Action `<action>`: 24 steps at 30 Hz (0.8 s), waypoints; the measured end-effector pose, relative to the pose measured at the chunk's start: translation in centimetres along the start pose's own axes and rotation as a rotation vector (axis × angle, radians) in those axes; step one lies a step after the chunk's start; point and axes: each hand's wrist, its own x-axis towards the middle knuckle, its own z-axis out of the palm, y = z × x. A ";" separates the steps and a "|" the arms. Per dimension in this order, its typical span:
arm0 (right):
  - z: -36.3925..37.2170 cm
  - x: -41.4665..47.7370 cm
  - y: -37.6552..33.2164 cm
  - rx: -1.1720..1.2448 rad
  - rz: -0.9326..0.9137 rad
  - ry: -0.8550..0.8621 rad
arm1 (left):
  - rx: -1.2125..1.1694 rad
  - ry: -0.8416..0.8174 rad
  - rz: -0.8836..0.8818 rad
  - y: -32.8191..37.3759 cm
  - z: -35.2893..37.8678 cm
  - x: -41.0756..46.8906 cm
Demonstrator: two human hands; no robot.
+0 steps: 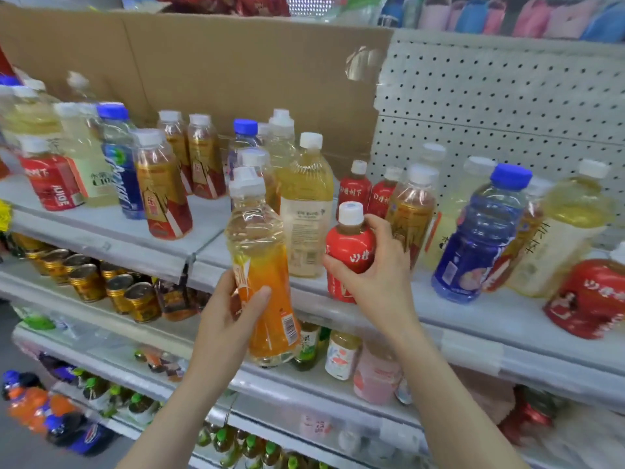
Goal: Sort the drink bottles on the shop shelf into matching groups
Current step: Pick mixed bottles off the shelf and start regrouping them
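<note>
Drink bottles are held in both grips: the left hand [230,316] is curled round an orange-label bottle [267,275], held clear of the top shelf [111,228], while the right hand [375,275] is closed on a small red bottle [350,248] at the shelf's front edge. Two matching red bottles [355,189] stand just behind. Mid-sort picking is judged under way; next, the small red bottle is best set beside its twins, without crowded neighbours being knocked.

Grey shop shelf [111,231] carries mixed upright drink bottles [306,204]
</note>
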 end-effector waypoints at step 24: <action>5.0 4.6 -2.2 -0.638 0.265 0.217 | -0.091 -0.240 -0.074 -0.4 -6.8 3.6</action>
